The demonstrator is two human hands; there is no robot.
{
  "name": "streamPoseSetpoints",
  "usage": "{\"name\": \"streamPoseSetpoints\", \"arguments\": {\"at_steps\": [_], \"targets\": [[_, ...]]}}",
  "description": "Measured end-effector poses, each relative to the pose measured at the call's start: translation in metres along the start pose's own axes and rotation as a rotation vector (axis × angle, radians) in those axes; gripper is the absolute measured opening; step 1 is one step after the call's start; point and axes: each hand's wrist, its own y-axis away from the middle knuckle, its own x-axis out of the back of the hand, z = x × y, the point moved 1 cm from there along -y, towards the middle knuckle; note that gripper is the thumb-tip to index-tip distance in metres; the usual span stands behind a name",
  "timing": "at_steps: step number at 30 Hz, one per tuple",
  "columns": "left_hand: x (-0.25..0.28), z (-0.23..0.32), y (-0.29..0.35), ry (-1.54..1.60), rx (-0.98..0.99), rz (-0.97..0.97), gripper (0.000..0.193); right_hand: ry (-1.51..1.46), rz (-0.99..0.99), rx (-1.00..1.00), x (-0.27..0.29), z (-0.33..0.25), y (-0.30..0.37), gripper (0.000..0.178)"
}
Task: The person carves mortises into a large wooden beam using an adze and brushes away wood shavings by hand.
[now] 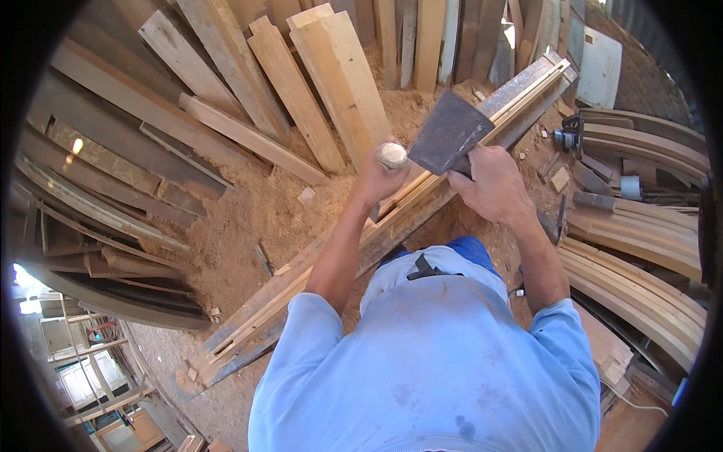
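Observation:
My left hand [380,177] is closed around an upright chisel; the pale round end of its handle [392,155] pokes out above my fist. Most of the chisel's blade is hidden beneath that hand. In my right hand [493,187] is a mallet with a dark, blocky head [449,134], held just right of the chisel's handle end, a small gap between them. The mallet's handle is mostly covered by my fingers. Below both hands a long, pale wooden strip [260,320] with slots cut in it lies along a thick beam [520,94], running diagonally from lower left to upper right.
Boards [339,71] lean in a row at the far side. Stacked timber [636,282] lies to the right, near a dark power tool [568,135]. Wood shavings [226,233] cover the ground, with a slim metal tool [263,258] on them. More planks [98,196] fill the left.

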Motion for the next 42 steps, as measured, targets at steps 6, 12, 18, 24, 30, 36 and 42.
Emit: {"name": "streamPoseSetpoints", "arguments": {"at_steps": [6, 12, 18, 24, 30, 36, 42], "targets": [[0.007, 0.006, -0.007, -0.051, -0.056, 0.151, 0.022, -0.399, 0.271, 0.152, -0.003, 0.003, 0.012, 0.025], [-0.011, 0.008, -0.008, 0.041, -0.098, 0.171, 0.019, -0.578, 0.362, 0.136, -0.001, -0.001, 0.020, 0.020], [-0.014, 0.002, -0.005, -0.027, -0.081, 0.127, 0.018, -0.582, 0.376, 0.111, 0.001, -0.001, 0.026, 0.017], [-0.016, 0.000, -0.002, 0.018, -0.103, 0.142, 0.018, -0.532, 0.412, 0.166, -0.002, 0.001, 0.029, 0.018], [-0.023, -0.002, 0.013, 0.061, -0.167, 0.148, 0.019, -0.423, 0.410, 0.261, -0.010, 0.000, 0.027, 0.021], [-0.020, 0.001, 0.033, 0.155, -0.266, 0.033, 0.023, -0.071, 0.274, 0.290, -0.036, 0.007, 0.021, 0.019], [-0.018, -0.004, 0.032, 0.152, -0.231, -0.026, 0.029, -0.032, 0.187, 0.195, -0.046, 0.006, 0.021, 0.019]]}}
